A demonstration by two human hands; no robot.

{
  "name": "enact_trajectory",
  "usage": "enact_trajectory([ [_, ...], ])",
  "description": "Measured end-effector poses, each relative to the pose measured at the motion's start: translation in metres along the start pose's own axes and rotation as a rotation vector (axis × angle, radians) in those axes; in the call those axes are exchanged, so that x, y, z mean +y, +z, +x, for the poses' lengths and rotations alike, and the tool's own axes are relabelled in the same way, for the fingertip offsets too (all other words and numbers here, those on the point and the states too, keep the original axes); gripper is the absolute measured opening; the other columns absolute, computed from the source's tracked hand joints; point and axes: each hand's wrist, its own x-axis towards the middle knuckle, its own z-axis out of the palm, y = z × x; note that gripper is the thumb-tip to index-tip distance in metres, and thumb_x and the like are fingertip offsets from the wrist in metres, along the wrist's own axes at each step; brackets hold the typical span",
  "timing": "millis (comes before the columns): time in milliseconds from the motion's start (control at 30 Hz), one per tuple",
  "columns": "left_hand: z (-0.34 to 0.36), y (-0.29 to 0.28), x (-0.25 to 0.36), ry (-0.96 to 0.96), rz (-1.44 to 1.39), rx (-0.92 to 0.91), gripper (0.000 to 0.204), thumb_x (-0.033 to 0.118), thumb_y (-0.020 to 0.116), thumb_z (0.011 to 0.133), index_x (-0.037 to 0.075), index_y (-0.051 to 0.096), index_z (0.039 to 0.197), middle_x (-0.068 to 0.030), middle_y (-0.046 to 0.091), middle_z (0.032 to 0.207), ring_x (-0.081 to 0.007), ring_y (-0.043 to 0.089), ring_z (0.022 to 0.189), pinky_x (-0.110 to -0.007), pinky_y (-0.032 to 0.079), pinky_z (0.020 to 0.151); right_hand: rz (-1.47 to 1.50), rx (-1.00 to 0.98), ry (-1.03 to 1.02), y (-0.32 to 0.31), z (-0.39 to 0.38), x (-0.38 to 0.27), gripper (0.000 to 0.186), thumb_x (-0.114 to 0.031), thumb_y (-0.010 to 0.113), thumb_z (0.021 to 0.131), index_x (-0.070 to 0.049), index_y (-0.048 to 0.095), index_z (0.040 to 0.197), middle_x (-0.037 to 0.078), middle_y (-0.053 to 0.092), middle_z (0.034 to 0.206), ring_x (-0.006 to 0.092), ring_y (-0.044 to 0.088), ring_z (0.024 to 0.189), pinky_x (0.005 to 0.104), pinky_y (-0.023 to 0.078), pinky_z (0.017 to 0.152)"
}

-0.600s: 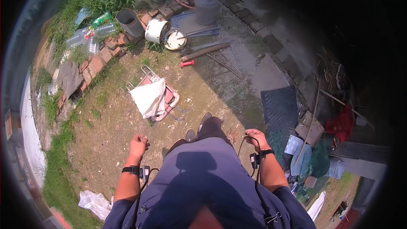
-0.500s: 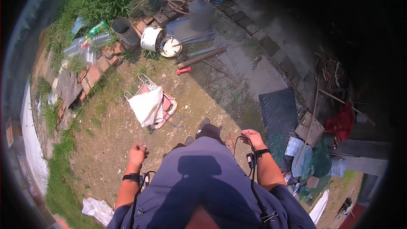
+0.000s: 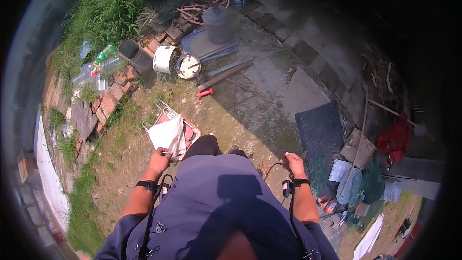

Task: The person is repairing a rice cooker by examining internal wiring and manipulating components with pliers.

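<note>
My left hand (image 3: 160, 160) is at waist height with fingers loosely curled, nothing visible in them. It overlaps the lower edge of a white sack (image 3: 163, 132) in the picture; touching cannot be told. The sack lies on a pink metal frame (image 3: 192, 130) on the dirt. My right hand (image 3: 293, 162) hangs by my right side, fingers curled beside a looped black cable (image 3: 275, 166); what they hold, if anything, is unclear. Both wrists carry strapped black devices. A red dumbbell (image 3: 205, 94) lies beyond the frame.
A metal bar (image 3: 224, 75), white drums (image 3: 164, 59), grey jug (image 3: 216, 21) and coiled hose lie ahead. Brick edging (image 3: 109, 98) with plastic bottles runs left. A dark ribbed mat (image 3: 313, 130), sticks, red cloth (image 3: 392, 139) and assorted clutter are at right.
The ground items sit lower and the sack nearer my body. My feet have shifted, one leg now forward on the left. My left hand has moved slightly up and right in view.
</note>
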Motion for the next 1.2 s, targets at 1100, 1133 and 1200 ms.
enact_trajectory([
  [1100,0.647,-0.17,0.2,0.225,0.469,0.086,0.058,0.031,0.07,0.087,-0.006,0.056,0.13,-0.03,0.061,0.126,-0.0416,0.06,0.118,-0.043,0.046,0.104,-0.261,0.127,0.4,0.332,0.127,-0.146,0.032,-0.032,0.074,0.092,-0.008,0.061,0.11,0.01,0.07,0.102,0.025,0.072,0.085,0.0351,0.057,0.07],
  [1133,0.67,-0.169,0.202,0.247,0.489,0.113,0.06,0.032,0.07,0.087,-0.005,0.054,0.132,-0.0308,0.058,0.129,-0.0417,0.057,0.122,-0.043,0.045,0.106,-0.286,0.117,0.406,0.348,0.136,-0.149,0.035,-0.032,0.074,0.092,-0.007,0.062,0.113,0.01,0.07,0.102,0.0245,0.072,0.087,0.0351,0.057,0.071],
  [1200,0.711,-0.167,0.205,0.241,0.505,0.134,0.064,0.032,0.07,0.088,-0.005,0.051,0.136,-0.0317,0.051,0.136,-0.0427,0.049,0.13,-0.044,0.041,0.11,-0.313,0.111,0.426,0.375,0.152,-0.153,0.038,-0.033,0.074,0.092,-0.006,0.062,0.116,0.01,0.071,0.103,0.0241,0.072,0.089,0.0351,0.056,0.073],
])
